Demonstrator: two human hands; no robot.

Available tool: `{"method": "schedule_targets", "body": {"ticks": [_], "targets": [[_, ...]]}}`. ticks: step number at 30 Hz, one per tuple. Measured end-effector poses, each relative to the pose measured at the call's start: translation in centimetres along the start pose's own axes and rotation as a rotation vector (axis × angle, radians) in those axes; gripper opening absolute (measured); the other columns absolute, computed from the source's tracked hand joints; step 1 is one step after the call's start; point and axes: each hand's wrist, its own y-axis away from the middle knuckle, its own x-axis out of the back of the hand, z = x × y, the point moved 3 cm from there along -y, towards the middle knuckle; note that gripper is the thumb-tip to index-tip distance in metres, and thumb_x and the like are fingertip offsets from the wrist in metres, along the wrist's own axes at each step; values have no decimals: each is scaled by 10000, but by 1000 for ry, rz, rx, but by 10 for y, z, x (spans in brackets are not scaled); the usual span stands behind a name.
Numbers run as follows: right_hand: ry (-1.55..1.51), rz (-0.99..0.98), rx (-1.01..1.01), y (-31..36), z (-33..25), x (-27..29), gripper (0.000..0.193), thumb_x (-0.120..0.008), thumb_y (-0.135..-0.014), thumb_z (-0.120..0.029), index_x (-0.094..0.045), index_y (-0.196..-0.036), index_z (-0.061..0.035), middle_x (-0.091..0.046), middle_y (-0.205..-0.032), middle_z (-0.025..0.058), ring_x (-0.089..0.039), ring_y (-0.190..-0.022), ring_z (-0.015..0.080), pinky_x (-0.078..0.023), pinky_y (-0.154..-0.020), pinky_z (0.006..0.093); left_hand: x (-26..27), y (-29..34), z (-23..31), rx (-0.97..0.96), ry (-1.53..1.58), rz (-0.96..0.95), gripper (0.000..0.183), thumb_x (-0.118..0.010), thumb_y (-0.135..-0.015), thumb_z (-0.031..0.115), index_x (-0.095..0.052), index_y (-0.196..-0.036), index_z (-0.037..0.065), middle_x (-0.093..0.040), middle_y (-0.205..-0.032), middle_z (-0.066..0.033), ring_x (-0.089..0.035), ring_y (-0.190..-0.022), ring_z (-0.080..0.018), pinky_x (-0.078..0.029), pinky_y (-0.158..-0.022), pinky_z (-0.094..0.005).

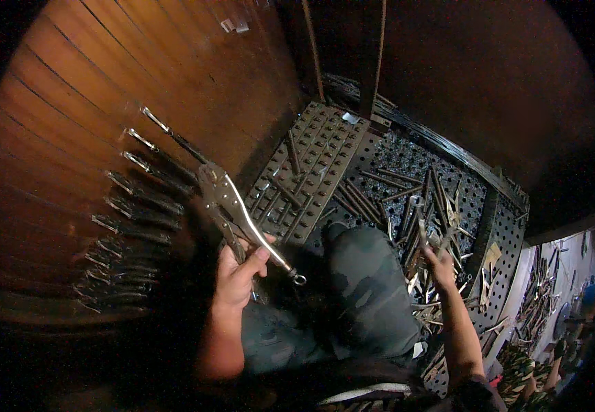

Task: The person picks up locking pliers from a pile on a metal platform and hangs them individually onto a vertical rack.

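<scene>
Held the pliers (242,214) left of centre in the frame, gripped by the handles (281,261) in the left hand (236,278). Seemed to pinch a metal part (422,232) right of centre with the right hand (440,269). Looked heavy, stiff and slick, best taken round both handles.

It is dim in here: the brown wall (194,62) on the left glows orange, but the back wall (462,75) is nearly black. The silver pliers (244,211) shine with a bright white streak. Near the round, dark rim, straight lines bend and it gets fuzzy.
</scene>
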Motion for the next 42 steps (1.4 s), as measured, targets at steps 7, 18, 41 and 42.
{"method": "schedule_targets", "body": {"ticks": [7,18,41,42], "targets": [[-350,-8,-256,-89,8,-122,399,-737,-921,-416,-737,-1033,-32,-713,-886,24,-618,-710,139,-480,-631,313,10,-6,-25,3,197,-84,464,-696,-946,167,-522,-1332,-22,-652,-1209,-153,-651,-1097,-263,-508,-1003,-430],[-740,3,-418,-176,-42,-262,296,-729,-932,-200,-644,-1169,-45,-650,-902,54,-622,-718,240,-507,-624,376,25,12,-13,65,260,9,497,-553,-972,46,-401,-1439,-27,-634,-1145,-173,-641,-1052,-305,-526,-931,-433],[139,-699,572,79,-421,-176,309,-599,-1014,-290,-516,-1112,-9,-636,-791,195,-672,-721,398,-506,-632,457,-55,-26,36,-369,561,-165,476,-488,-1034,63,-308,-1467,-15,-579,-1298,-211,-613,-1204,-311,-476,-1072,-473],[72,-586,560,76,-427,-179,283,-610,-1009,-256,-530,-1123,-11,-600,-749,194,-636,-665,375,-480,-602,442,-58,-31,42,-378,589,-180,477,-492,-1034,64,-308,-1468,-13,-584,-1292,-209,-618,-1198,-310,-482,-1067,-470]]}}
